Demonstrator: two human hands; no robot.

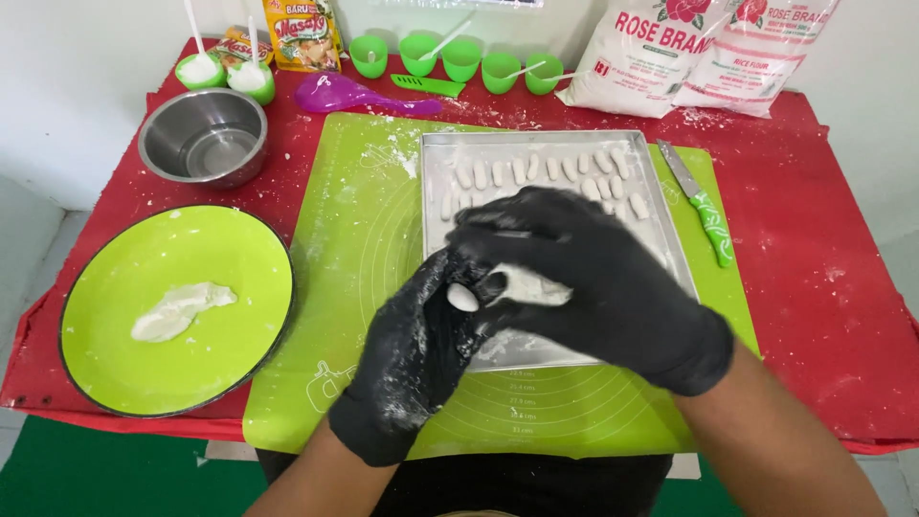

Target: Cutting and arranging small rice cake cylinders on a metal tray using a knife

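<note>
Centrally, both gloved hands, left hand (412,359) and right hand (593,278), grip clamped on dough (463,298) over the tray's (436,191) near edge.

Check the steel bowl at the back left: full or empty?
Empty: the steel bowl stands upright on the red table, its bare shiny bottom showing.

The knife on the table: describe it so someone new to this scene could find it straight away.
Start at the metal tray in the middle of the green mat. Just past the tray's right edge, the knife lies on the mat, blade pointing away towards the white flour bags. It is the only utensil there, with a silver blade and patterned green handle.
</note>
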